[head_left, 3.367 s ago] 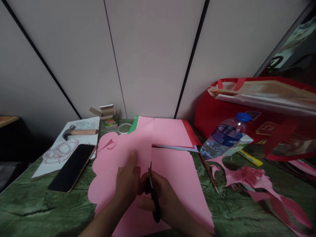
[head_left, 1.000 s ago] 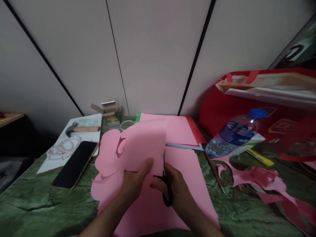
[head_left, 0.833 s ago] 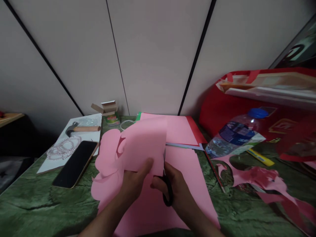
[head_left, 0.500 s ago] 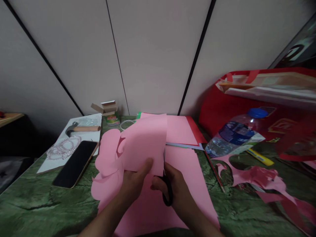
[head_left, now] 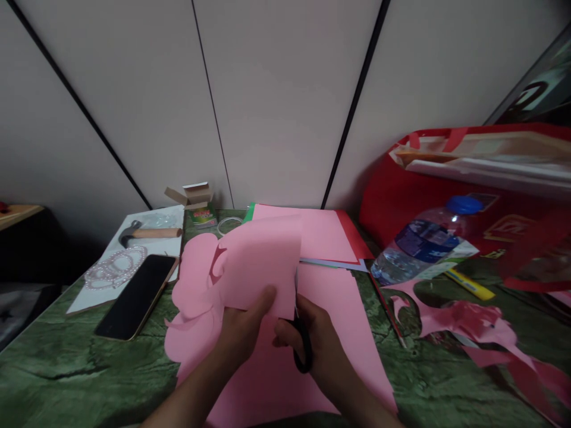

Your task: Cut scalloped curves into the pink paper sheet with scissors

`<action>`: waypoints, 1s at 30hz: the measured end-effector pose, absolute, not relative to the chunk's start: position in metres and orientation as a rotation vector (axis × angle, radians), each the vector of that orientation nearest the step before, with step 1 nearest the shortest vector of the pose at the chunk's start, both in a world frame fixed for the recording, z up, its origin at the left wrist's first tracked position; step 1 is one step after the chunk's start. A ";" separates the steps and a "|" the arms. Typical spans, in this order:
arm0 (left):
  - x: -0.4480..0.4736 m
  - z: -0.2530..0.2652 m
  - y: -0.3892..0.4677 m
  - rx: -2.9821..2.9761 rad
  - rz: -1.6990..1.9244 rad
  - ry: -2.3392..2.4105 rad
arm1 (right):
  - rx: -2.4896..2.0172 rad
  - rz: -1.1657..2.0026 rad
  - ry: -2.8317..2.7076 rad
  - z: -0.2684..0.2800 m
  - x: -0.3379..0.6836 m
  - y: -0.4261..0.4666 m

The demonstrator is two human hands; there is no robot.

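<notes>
My left hand (head_left: 247, 318) is closed on a sheet of pink paper (head_left: 263, 255), the thumb on top and the fingers hidden beneath. Black-handled scissors (head_left: 304, 348) sit in my right hand (head_left: 314, 327), thumb and fingers at the handles. Their blades stand upright at the sheet's right edge, partly hidden by it. Under both hands lies a large pink sheet (head_left: 348, 345). Several rounded pink paper cut-outs (head_left: 194, 291) overlap to the left of the held paper.
At the left are a phone (head_left: 138, 297), a hammer (head_left: 151, 233), beaded strands (head_left: 116, 267) and a small opened box (head_left: 200, 211). Coloured sheets (head_left: 321, 232) lie behind. A water bottle (head_left: 423, 241), red bag (head_left: 388, 178), pencil (head_left: 388, 312), yellow cutter (head_left: 470, 284) and pink scraps (head_left: 473, 321) are right.
The top edge of the held pink paper has dipped slightly, showing more of the sheets behind. Both hands and the scissors stay nearly where they were.
</notes>
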State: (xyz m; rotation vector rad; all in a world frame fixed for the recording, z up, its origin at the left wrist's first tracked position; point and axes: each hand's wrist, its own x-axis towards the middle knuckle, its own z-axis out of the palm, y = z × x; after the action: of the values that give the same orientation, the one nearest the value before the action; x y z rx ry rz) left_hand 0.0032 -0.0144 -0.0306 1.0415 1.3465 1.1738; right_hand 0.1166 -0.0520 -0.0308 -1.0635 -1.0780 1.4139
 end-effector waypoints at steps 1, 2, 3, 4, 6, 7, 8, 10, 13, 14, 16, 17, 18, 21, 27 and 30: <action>0.003 -0.031 -0.014 1.041 1.171 1.344 | -1.072 1.409 -1.081 -0.030 0.116 -0.052; 0.003 -0.031 -0.014 1.045 1.171 1.345 | -1.082 1.407 -1.080 -0.030 0.116 -0.052; 0.003 -0.031 -0.014 1.051 1.178 1.346 | -1.092 1.407 -1.077 -0.030 0.116 -0.051; 0.002 -0.031 -0.014 1.054 1.185 1.344 | -1.100 1.406 -1.072 -0.030 0.116 -0.051; 0.002 -0.032 -0.014 1.048 1.211 1.332 | -1.100 1.411 -1.061 -0.031 0.115 -0.050; 0.002 -0.033 -0.014 1.041 1.217 1.324 | -1.095 1.412 -1.060 -0.032 0.115 -0.050; 0.002 -0.033 -0.014 1.031 1.217 1.317 | -1.090 1.414 -1.060 -0.032 0.115 -0.050; 0.003 -0.033 -0.013 1.016 1.212 1.305 | -1.086 1.418 -1.056 -0.033 0.116 -0.051; 0.004 -0.033 -0.013 1.000 1.226 1.273 | -1.087 1.423 -1.050 -0.035 0.115 -0.052; 0.004 -0.033 -0.013 0.995 1.232 1.259 | -1.092 1.420 -1.048 -0.035 0.115 -0.052; 0.004 -0.033 -0.013 1.002 1.225 1.242 | -1.104 1.413 -1.052 -0.037 0.114 -0.053; 0.004 -0.033 -0.013 1.014 1.220 1.246 | -1.105 1.412 -1.057 -0.038 0.113 -0.053; 0.004 -0.033 -0.013 1.032 1.214 1.261 | -1.101 1.412 -1.062 -0.039 0.113 -0.053; 0.004 -0.030 -0.013 1.080 1.225 1.328 | -1.079 1.382 -1.082 -0.041 0.115 -0.052; 0.006 -0.026 -0.015 1.104 1.234 1.380 | -1.056 1.326 -1.110 -0.038 0.119 -0.050; 0.005 -0.026 -0.016 1.131 1.173 1.391 | -1.042 1.336 -1.116 -0.037 0.120 -0.050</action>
State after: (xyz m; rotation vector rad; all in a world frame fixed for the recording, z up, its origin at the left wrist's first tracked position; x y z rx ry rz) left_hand 0.0052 -0.0158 -0.0259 1.1311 1.3911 1.1732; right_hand 0.1196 -0.0498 -0.0369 -1.0417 -1.1162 1.3363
